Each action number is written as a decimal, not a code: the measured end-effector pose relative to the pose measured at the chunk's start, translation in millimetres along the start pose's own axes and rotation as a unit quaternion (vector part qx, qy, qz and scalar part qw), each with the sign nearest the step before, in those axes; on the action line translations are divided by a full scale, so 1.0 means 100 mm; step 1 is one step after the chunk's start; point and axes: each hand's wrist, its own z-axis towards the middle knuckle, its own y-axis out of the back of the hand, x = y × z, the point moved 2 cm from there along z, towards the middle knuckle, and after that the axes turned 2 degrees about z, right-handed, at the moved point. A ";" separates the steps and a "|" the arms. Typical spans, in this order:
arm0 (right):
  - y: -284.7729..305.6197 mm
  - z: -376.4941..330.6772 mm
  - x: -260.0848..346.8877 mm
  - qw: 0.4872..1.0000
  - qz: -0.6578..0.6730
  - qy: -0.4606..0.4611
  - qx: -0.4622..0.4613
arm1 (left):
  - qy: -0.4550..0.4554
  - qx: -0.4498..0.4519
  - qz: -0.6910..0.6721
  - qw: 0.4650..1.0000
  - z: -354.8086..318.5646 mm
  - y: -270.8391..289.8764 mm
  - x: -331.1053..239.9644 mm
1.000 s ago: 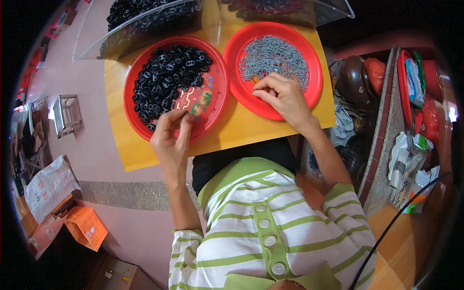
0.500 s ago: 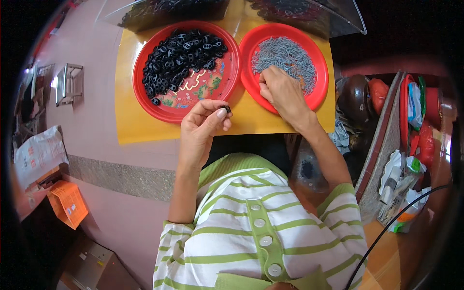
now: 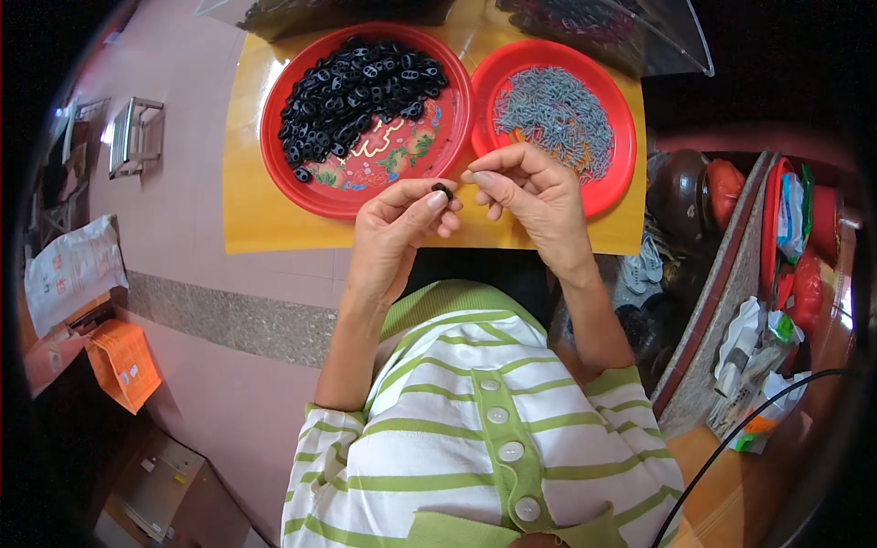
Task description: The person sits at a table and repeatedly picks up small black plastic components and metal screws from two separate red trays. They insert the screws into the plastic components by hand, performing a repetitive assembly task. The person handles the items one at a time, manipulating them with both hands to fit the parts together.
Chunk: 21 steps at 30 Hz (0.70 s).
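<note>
My left hand [image 3: 388, 233] is closed, pinching a small black plastic piece [image 3: 444, 192] between thumb and fingertips. Just to its right, my right hand [image 3: 541, 205] has thumb and forefinger pressed together. Whatever is between them is too small to make out. Both hands hover over the near edge of the yellow tabletop. Beyond my left hand lies a round red tray [image 3: 273, 173] with a heap of black oval pieces with holes [image 3: 356, 96]. Beyond my right hand, a smaller red tray [image 3: 625, 137] holds many grey screws [image 3: 553, 110].
Clear-walled bins [image 3: 671, 41] with dark contents stand at the table's far edge. On the right are a brown jar [image 3: 676, 192], bags and a black cable [image 3: 731, 438]. A metal stool [image 3: 135, 137] and an orange bag [image 3: 125, 365] are on the left.
My right hand has come back from the screws in the smaller tray and now meets my left hand, fingers pinched. The left hand keeps its black piece. The view has shifted slightly.
</note>
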 end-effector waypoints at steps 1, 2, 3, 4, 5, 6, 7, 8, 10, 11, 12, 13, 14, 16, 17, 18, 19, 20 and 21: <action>-0.03 0.01 -0.01 0.999 0.040 -0.003 0.003 | -0.001 0.002 0.001 1.000 0.00 -0.01 0.00; -0.06 0.01 -0.02 0.999 0.043 -0.007 0.004 | -0.001 0.003 0.002 1.000 0.00 -0.02 0.00; -0.08 0.01 -0.04 0.999 0.046 -0.010 0.004 | -0.005 0.002 0.002 1.000 0.00 -0.02 0.00; -0.10 0.02 -0.06 0.999 0.049 -0.013 0.005 | -0.010 0.000 0.002 1.000 0.00 -0.02 0.01; -0.12 0.02 -0.08 0.999 0.051 -0.012 0.006 | -0.014 -0.001 0.001 1.000 0.00 -0.01 0.01; -0.13 0.01 -0.10 0.998 0.053 -0.010 0.008 | -0.016 -0.003 0.000 1.000 0.00 -0.01 0.01; -0.14 0.02 -0.12 0.998 0.055 -0.009 0.010 | -0.018 -0.005 -0.002 1.000 0.00 0.00 0.00; -0.15 0.02 -0.13 0.999 0.053 -0.007 0.009 | -0.020 -0.007 -0.005 1.000 0.00 0.00 0.00; -0.16 0.02 -0.14 0.999 0.050 -0.004 0.006 | -0.022 -0.005 -0.004 1.000 0.00 0.01 0.00; -0.17 0.02 -0.13 0.999 0.052 -0.003 0.006 | -0.023 -0.004 -0.004 1.000 0.00 0.01 -0.01; -0.17 0.02 -0.13 0.999 0.054 -0.001 0.005 | -0.024 -0.005 -0.003 1.000 0.00 0.01 -0.01; -0.18 0.02 -0.13 0.998 0.057 0.000 0.004 | -0.025 -0.007 -0.002 1.000 0.00 0.01 -0.01; -0.19 0.02 -0.13 0.998 0.059 0.001 0.003 | -0.026 -0.008 -0.001 1.000 0.00 0.01 -0.02; -0.20 0.02 -0.13 0.998 0.064 0.002 -0.001 | -0.027 -0.007 -0.005 1.000 -0.01 0.01 -0.02; -0.21 0.02 -0.13 0.998 0.063 -0.002 0.004 | -0.027 -0.006 -0.007 1.000 -0.01 0.01 -0.02; -0.20 0.02 -0.12 0.998 0.062 -0.006 0.009 | -0.027 -0.007 -0.006 1.000 0.00 0.01 -0.03; -0.20 0.02 -0.12 0.998 0.061 -0.010 0.015 | -0.028 -0.008 -0.006 1.000 -0.01 0.02 -0.03; -0.21 0.02 -0.12 0.998 0.056 -0.004 0.012 | -0.028 -0.009 -0.005 1.000 -0.01 0.02 -0.03; -0.22 0.03 -0.13 0.999 0.051 0.002 0.008 | -0.026 -0.011 -0.003 1.000 -0.01 0.02 -0.03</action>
